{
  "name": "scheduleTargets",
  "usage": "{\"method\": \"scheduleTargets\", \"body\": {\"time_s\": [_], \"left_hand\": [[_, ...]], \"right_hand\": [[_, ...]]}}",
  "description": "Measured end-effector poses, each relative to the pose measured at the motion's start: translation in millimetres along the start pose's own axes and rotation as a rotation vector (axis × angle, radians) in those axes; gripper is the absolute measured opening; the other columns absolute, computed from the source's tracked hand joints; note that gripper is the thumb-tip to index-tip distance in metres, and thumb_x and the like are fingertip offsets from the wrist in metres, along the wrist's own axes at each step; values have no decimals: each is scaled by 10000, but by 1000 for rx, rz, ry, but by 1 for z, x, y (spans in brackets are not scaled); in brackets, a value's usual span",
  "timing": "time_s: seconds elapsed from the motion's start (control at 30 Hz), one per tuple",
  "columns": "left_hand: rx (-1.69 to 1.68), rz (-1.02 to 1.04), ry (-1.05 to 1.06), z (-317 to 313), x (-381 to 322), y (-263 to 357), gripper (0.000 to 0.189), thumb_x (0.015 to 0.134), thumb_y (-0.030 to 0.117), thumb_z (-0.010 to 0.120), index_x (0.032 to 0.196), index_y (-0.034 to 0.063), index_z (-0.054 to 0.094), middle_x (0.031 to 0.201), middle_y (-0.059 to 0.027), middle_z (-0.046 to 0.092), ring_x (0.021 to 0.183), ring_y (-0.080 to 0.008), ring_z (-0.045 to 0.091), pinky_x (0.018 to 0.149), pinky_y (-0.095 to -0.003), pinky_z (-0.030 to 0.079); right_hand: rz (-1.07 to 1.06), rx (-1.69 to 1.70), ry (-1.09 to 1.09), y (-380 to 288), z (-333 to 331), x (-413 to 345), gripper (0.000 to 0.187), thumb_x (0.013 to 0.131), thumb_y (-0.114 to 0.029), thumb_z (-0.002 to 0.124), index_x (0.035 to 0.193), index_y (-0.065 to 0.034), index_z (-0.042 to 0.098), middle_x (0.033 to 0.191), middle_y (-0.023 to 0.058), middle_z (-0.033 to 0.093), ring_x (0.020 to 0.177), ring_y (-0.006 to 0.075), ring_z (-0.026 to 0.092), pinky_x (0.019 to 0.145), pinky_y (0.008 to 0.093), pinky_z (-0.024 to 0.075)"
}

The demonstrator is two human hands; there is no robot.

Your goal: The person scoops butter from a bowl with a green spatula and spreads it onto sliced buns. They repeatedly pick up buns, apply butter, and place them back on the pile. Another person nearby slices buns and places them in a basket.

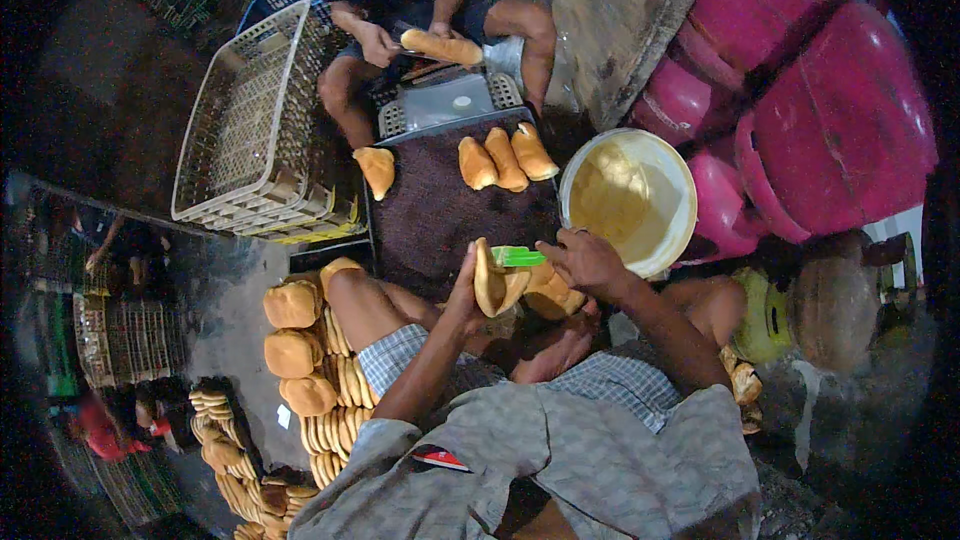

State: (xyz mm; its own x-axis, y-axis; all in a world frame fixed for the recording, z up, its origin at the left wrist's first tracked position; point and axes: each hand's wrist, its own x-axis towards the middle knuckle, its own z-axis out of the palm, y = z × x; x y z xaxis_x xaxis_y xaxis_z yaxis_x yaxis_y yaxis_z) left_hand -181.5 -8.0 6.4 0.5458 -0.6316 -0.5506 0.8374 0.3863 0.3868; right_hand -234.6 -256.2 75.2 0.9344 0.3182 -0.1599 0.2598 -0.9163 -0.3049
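My left hand (466, 292) holds a split piece of bread (499, 289), its halves parted. In my right hand (589, 259) is a green spatula (517, 256), whose flat end reaches into the opening of the bread. Just behind, between my hands, more bread (553, 292) lies low near my feet. A round white tub (679, 229) with pale yellow spread inside stands right of the dark tray (457, 236). Three rolls (506, 159) lie side by side at the tray's far right, and one folded bread (375, 171) sits at its far left corner.
Across the tray, a co-worker's hands (379, 43) hold a long roll (441, 46). Stacked plastic crates (262, 187) stand at the left. Rows of flat breads (334, 420) and square buns (291, 352) line the floor by my left leg. Pink containers (832, 120) and a green gas cylinder (761, 315) are at right.
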Motion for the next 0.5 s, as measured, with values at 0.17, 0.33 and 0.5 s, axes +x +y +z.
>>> {"method": "scheduleTargets", "body": {"time_s": [0.17, 0.33, 0.5], "left_hand": [[-53, 51, 232, -33, 19, 14, 582, 959, 554, 627, 1284, 73, 587, 1166, -114, 668, 1054, -268, 674, 924, -447, 572], [-205, 197, 90, -58, 35, 19, 476, 987, 400, 635, 1278, 28, 575, 1175, -121, 670, 1058, -264, 674, 941, -449, 568], [12, 171, -1, -71, 40, 52, 385, 931, 89, 606, 1302, 20, 533, 1202, -136, 653, 1086, -304, 662, 945, -447, 557]], "right_hand": [[-139, -306, 303, -39, 15, -8, 462, 885, -195, 594, 1334, -92, 620, 1018, 98, 591, 946, 294, 627, 746, 432, 523], [-102, -295, 360, -35, 10, -27, 448, 863, -158, 591, 1304, -111, 655, 974, 96, 594, 903, 277, 617, 747, 410, 518], [251, -33, 209, 8, -17, -46, 342, 918, -201, 587, 1229, -79, 657, 1140, 164, 657, 1006, 350, 640, 863, 464, 539]]}}
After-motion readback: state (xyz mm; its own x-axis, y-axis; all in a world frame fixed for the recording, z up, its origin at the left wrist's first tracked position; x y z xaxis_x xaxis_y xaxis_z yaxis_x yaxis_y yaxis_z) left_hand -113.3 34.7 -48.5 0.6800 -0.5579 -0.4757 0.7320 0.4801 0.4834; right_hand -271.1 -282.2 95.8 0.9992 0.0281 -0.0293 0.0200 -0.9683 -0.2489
